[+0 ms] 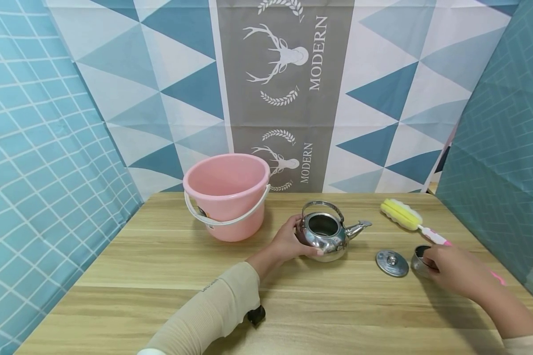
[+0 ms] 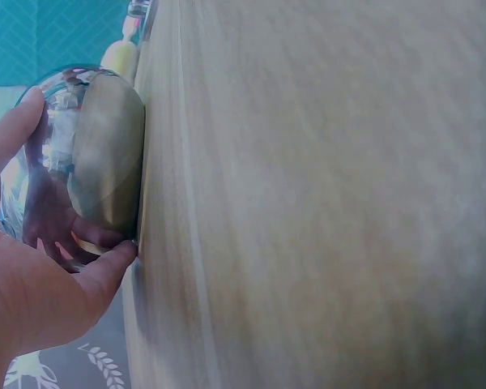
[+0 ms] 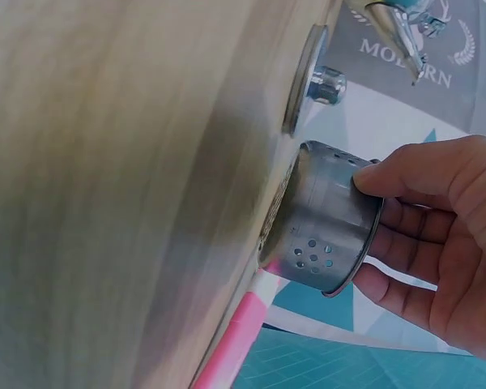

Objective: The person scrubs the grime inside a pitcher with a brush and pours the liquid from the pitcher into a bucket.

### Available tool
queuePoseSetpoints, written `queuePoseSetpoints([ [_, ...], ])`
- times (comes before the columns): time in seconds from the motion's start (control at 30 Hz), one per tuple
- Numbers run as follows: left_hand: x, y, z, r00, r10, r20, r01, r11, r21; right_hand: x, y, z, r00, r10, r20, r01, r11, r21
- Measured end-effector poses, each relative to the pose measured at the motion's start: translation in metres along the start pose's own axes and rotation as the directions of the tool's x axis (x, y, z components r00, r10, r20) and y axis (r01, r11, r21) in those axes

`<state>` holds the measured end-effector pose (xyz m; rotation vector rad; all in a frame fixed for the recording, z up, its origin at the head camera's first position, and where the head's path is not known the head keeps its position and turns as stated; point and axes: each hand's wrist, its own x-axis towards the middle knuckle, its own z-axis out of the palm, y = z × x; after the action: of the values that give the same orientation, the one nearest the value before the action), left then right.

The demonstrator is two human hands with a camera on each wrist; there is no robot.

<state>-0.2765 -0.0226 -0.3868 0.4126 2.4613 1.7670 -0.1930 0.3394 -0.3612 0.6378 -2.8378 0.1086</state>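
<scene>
A shiny steel teapot (image 1: 330, 245) stands lidless on the table, its handle upright and its spout pointing right. My left hand (image 1: 288, 242) grips its left side, thumb along the front and fingers toward the back; the left wrist view shows the hand (image 2: 44, 279) spread round the polished body. On the right, my right hand (image 1: 455, 270) holds a small steel strainer basket (image 1: 419, 267) by its rim. Thumb and fingers pinch that perforated basket (image 3: 324, 215) in the right wrist view, its base at the tabletop. The round, knobbed teapot lid (image 1: 391, 263) lies just left of it.
A pink bucket (image 1: 237, 217) with a white handle stands at the back left. Behind the basket lies a yellow-and-white sponge brush (image 1: 400, 215), its pink-and-white handle running under my right hand. Patterned cloths (image 1: 177, 88) hang behind and on both sides of the wooden table (image 1: 169, 266).
</scene>
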Motion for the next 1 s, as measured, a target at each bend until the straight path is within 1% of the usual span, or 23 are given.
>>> queuePoseSetpoints([
  [0.3, 0.0002, -0.0003, 0.0000, 1.000, 0.003, -0.001, -0.003, 1.000, 0.002, 0.0002, 0.0062, 0.0058, 0.999, 0.018, 0.036, -0.017, 1.000, -0.017],
  [0.63, 0.0004, -0.0013, 0.0004, 1.000, 0.008, -0.003, -0.008, 1.000, 0.005, -0.0011, 0.0084, 0.0095, 1.000, -0.008, 0.023, 0.008, 1.000, -0.002],
  [0.87, 0.0001, -0.0014, 0.0003, 1.000, 0.000, -0.001, 0.000, 1.000, 0.007, -0.0018, 0.0079, 0.0103, 1.000, -0.011, 0.013, 0.011, 1.000, -0.006],
  [1.0, -0.0001, -0.0009, 0.0002, 1.000, 0.000, -0.004, 0.000, 1.000, 0.001, -0.0014, 0.0085, 0.0098, 1.000, -0.005, 0.019, 0.005, 1.000, -0.006],
])
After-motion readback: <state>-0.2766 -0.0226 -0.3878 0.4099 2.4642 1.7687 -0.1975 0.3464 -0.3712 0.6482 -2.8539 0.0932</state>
